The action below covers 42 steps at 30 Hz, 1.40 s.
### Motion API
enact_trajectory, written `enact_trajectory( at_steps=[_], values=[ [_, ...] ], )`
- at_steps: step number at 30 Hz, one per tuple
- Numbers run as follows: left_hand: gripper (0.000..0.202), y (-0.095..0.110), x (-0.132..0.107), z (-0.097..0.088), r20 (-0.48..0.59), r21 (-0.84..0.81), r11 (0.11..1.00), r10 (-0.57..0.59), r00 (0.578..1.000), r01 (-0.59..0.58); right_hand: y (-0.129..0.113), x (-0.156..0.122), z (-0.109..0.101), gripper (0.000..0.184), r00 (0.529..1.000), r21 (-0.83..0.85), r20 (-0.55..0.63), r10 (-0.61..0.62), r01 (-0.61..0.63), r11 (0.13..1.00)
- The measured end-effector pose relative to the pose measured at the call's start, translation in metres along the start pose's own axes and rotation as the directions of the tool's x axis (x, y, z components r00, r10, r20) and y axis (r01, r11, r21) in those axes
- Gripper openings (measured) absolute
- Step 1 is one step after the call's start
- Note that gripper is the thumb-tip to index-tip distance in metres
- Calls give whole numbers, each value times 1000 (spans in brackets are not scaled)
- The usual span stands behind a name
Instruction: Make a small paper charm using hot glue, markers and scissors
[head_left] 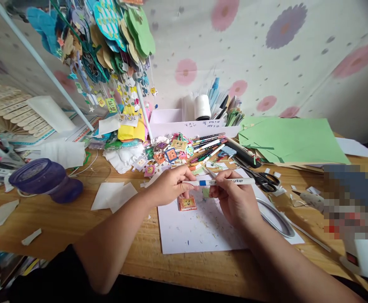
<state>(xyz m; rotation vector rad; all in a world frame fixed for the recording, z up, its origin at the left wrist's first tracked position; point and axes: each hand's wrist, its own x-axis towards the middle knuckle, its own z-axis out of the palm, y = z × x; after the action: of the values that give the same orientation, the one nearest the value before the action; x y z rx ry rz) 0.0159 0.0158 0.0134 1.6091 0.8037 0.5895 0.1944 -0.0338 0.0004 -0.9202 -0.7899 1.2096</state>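
Note:
A white marker (243, 181) with a blue band lies level between my two hands, above a white sheet (199, 235) dotted with small coloured marks. My left hand (170, 185) pinches the marker's left end, beside the blue band. Around the barrel, farther right, the fingers of my right hand (236, 200) are closed. A thin grey pointed thing (210, 173) shows near my right fingertips; I cannot make out what it is. Just below my left fingers, a small orange-edged square (187, 204) with a yellow drawn face rests on the sheet. A small green piece (206, 192) shows between the hands.
Several small decorated cutouts (171, 155) and pens (209, 145) lie beyond my hands. Black scissors (266, 180), a grey ring (278, 221) and a glue gun (360, 256) are at right. A purple container (49, 181) stands left; green sheets (294, 139) lie back right.

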Motion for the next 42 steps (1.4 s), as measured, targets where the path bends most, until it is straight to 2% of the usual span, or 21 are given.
enact_trajectory(
  at_steps=[9, 17, 21, 24, 26, 29, 31, 33, 34, 36, 38, 39, 40, 42],
  values=[
    [17, -3, 0, 0, -63, 97, 995, 36, 997, -29, 2, -3, 2, 19, 998, -23, 2, -60, 60, 998],
    [19, -4, -1, 11, -110, -40, 997, 64, 992, -68, 2, -7, 4, 23, 996, -16, 19, -84, 84, 996],
    [22, -2, 2, 10, -101, -19, 999, 36, 994, -38, 5, -5, 4, 26, 995, -54, 29, -97, 98, 994],
    [22, 3, 4, 4, -116, 101, 994, 58, 992, -46, 3, -3, 3, 24, 992, -121, 40, -121, 125, 985],
    [25, 10, 1, 0, -158, 260, 964, 89, 983, -46, -1, -3, 0, 22, 988, -179, 26, -150, 152, 972],
    [35, 18, -15, -2, -232, 541, 839, 76, 970, 64, -8, 2, -12, 21, 981, -293, -18, -192, 178, 939],
    [34, 19, -31, 1, -223, 665, 737, 47, 974, 117, -12, 8, -22, 27, 979, -385, -36, -201, 173, 907],
    [31, 17, -47, 9, -205, 728, 674, 38, 978, 126, -13, 16, -32, 36, 980, -457, -43, -192, 152, 876],
    [27, 16, -54, 15, -242, 735, 662, 55, 969, 146, -14, 20, -35, 42, 982, -481, -44, -185, 142, 865],
    [16, 15, -66, 31, -357, 718, 672, 132, 925, 181, -15, 25, -39, 51, 984, -502, -40, -172, 129, 855],
    [8, 21, -74, 52, -433, 690, 712, 257, 864, 134, -16, 22, -35, 53, 987, -487, -21, -157, 127, 864],
    [12, 26, -77, 64, -413, 684, 726, 311, 856, 66, -17, 17, -31, 50, 990, -466, 6, -138, 125, 876],
    [15, 32, -80, 76, -346, 686, 727, 361, 866, -28, -18, 10, -25, 45, 993, -437, 48, -106, 117, 892],
    [18, 45, -83, 102, -164, 669, 703, 455, 875, -240, -22, -12, -9, 29, 978, -362, 210, 12, 66, 930]
  ],
)
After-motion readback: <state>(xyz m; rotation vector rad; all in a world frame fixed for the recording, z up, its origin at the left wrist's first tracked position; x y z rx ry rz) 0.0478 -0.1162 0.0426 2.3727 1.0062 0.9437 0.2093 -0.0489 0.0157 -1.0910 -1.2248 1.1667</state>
